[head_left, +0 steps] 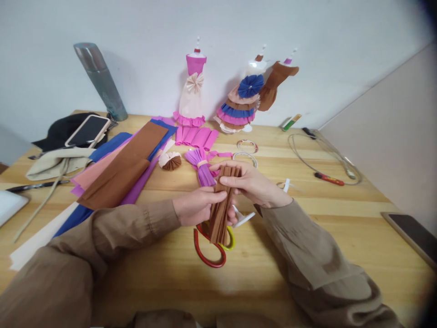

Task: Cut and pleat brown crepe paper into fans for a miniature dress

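Observation:
A strip of brown pleated crepe paper [221, 214] is gathered into narrow folds between my hands, above the table. My left hand [198, 206] pinches its left side, thumb on top. My right hand [247, 182] grips the upper end, thumb across the folds. Partly hidden beneath the paper lie scissors with red handles [209, 259] and something with a yellow loop [231, 239]. Just beyond my hands rests a purple paper bow [202, 166] tied at its middle. A white and brown pleated rosette [170, 161] sits to its left.
Crepe paper sheets [126, 168] spread across the left. Paper-dressed miniature dress forms [193, 98] stand along the wall, near a leaning flask [102, 82]. Tape rolls [245, 159] lie beyond my right hand. A cable [321, 171] and a phone [411, 232] are at the right.

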A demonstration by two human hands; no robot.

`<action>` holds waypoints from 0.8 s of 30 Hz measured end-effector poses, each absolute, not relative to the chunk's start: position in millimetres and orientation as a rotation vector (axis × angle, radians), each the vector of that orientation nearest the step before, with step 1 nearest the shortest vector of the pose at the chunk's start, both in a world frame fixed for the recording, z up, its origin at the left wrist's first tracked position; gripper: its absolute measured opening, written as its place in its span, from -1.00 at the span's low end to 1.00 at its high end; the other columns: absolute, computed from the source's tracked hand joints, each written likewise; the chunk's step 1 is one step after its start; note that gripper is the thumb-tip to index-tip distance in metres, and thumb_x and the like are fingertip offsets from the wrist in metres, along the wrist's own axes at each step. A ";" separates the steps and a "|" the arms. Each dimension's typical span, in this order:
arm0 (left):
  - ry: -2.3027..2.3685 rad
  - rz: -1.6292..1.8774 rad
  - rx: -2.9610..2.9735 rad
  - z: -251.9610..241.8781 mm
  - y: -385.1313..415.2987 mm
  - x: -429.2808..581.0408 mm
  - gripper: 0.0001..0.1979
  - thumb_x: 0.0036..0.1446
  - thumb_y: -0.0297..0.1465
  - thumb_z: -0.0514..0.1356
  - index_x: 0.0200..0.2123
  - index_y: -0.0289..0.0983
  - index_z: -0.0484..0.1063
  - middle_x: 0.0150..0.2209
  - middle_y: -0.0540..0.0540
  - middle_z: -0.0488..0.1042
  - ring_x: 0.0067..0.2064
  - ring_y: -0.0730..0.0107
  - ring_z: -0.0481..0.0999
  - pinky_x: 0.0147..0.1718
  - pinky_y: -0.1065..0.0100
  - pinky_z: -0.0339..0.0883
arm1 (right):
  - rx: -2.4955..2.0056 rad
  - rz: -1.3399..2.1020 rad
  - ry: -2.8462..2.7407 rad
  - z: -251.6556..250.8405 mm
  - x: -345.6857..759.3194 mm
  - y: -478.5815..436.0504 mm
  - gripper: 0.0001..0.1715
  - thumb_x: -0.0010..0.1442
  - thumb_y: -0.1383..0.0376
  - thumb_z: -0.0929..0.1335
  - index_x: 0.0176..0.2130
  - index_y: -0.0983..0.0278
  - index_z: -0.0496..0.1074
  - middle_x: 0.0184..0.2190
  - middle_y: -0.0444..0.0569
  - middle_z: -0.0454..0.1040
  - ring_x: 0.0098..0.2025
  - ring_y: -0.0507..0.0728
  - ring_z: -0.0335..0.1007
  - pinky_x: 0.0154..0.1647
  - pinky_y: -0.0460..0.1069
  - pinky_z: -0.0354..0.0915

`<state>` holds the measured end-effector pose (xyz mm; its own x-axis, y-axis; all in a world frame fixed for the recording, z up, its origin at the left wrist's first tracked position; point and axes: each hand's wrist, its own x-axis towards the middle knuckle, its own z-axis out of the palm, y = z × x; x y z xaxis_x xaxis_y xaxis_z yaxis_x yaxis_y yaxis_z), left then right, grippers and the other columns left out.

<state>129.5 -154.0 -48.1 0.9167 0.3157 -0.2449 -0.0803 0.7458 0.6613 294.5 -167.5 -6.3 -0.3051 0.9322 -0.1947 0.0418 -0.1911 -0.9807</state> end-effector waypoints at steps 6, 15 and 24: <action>0.574 0.509 0.627 -25.4 -135.6 127.2 -0.73 0.30 -0.39 -0.05 -0.38 -0.35 0.34 -0.46 -0.11 0.43 -0.39 0.34 0.50 -0.29 0.28 0.37 | -1.403 1.172 -1.468 -3.8 308.4 -158.3 -0.60 0.10 0.01 0.36 -0.32 0.32 0.39 -0.56 -0.17 0.35 -0.60 -0.05 0.22 -0.60 -0.12 0.09; 0.748 0.765 0.599 3.7 -109.0 118.7 -0.66 0.30 -0.41 -0.08 -0.49 -0.34 0.32 -0.52 -0.10 0.39 -0.45 0.35 0.46 -0.38 0.30 0.38 | -1.625 1.053 -2.238 -18.3 315.7 -154.7 -0.73 0.09 0.19 0.32 -0.54 0.29 0.38 -0.65 -0.21 0.24 -0.58 -0.03 0.08 -0.52 -0.08 0.05; 0.753 0.790 0.660 21.8 -108.9 110.9 -0.66 0.29 -0.38 -0.08 -0.49 -0.35 0.30 -0.54 -0.10 0.39 -0.49 0.37 0.44 -0.44 0.32 0.38 | -1.693 1.229 -2.160 -31.5 303.6 -154.2 -0.75 0.09 0.17 0.32 -0.50 0.28 0.33 -0.61 -0.19 0.30 -0.57 -0.02 0.19 -0.53 -0.09 0.09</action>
<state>110.9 -108.9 21.8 0.4808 0.8091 -0.3378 -0.3761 0.5383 0.7541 303.6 -154.2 -31.5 -0.3600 0.8602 -0.3613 0.7502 0.0366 -0.6602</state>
